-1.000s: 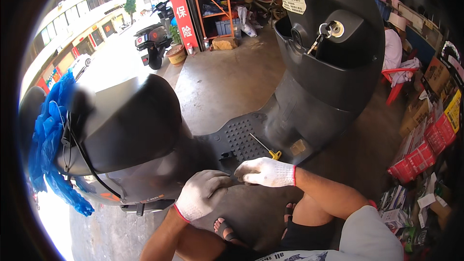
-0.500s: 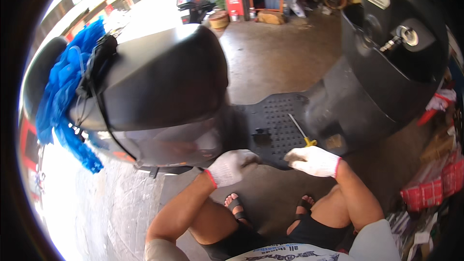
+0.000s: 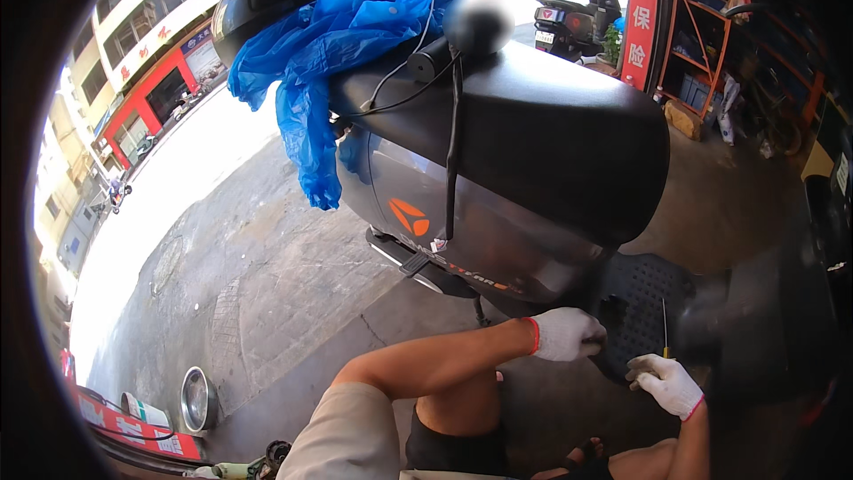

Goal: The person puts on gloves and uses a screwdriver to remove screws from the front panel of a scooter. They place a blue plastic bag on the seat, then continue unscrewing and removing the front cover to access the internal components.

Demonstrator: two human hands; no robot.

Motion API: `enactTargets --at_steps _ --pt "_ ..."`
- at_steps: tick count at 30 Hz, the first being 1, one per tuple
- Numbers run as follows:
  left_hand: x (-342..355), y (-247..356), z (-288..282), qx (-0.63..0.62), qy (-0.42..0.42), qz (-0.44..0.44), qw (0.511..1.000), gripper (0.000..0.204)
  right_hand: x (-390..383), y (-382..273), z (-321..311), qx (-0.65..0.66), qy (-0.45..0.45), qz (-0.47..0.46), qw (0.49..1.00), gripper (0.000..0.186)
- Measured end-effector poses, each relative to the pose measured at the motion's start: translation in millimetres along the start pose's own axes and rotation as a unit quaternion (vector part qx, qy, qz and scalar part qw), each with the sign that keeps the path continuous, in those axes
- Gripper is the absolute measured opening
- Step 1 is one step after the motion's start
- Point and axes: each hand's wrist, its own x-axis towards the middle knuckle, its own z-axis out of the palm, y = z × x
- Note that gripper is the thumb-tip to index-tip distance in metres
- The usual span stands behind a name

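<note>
**Screwdriver just above R grip, right of centre**

Remote via head cam: I've got the screwdriver [image 3: 665, 326] right of centre, lower half of frame. Long axis runs approx. up-down the frame, thin shaft up, a bit of yellow handle at the lower end. It's straight above the R grip [image 3: 668, 384], a white-gloved hand; touching or just beside, can't tell. R is the nearer one. L grip [image 3: 565, 335], also gloved, is farther off, to the left & roughly level w/ the handle.

R fingers bend toward frame left; whether they hold anything, can't tell. L fingers curl in, tips partly hidden; can't tell there either.

Surface: I see the screwdriver against the black studded footboard [image 3: 653, 276], toward its right side; contact uncertain. Scooter [image 3: 533, 249] body & seat [image 3: 551, 116] fill mid-frame, above the L grip. Blue bag [image 3: 329, 27] lies over the rear, upper left of centre.

Room: grey floor [image 3: 284, 276] left, metal basin [image 3: 199, 398] lower left, orange shelf [image 3: 721, 62] upper right. Far right's too dark to read.
</note>
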Motion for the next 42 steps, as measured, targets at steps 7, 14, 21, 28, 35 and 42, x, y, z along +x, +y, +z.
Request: enactTargets --at_steps 7,14,21,28,35,42 --pt "1.4 -2.1 2.5 0.0 0.022 0.001 1.0 0.02 2.2 3.7 0.2 0.013 -0.005 0.002 1.0 0.03" --pt "3.2 -4.5 5.0 -0.003 0.023 -0.009 1.0 0.02 1.4 6.6 0.2 0.018 -0.001 0.003 1.0 0.03" --pt "2.8 -4.8 5.4 -0.005 0.016 -0.01 1.0 0.02 1.2 8.8 -0.3 0.008 0.003 -0.007 1.0 0.031" --pt "2.7 -2.2 4.2 -0.009 0.014 -0.011 1.0 0.021 -0.6 8.4 0.9 0.002 0.001 -0.003 1.0 0.032" --pt "4.0 -2.0 5.4 0.01 0.009 -0.011 1.0 0.022 -2.3 8.1 3.2 -0.007 -0.005 0.0 1.0 0.031" --pt "-0.6 0.1 1.1 0.014 -0.012 -0.005 1.0 0.023 -3.1 1.6 8.4 -0.048 -0.003 0.002 0.999 0.031"
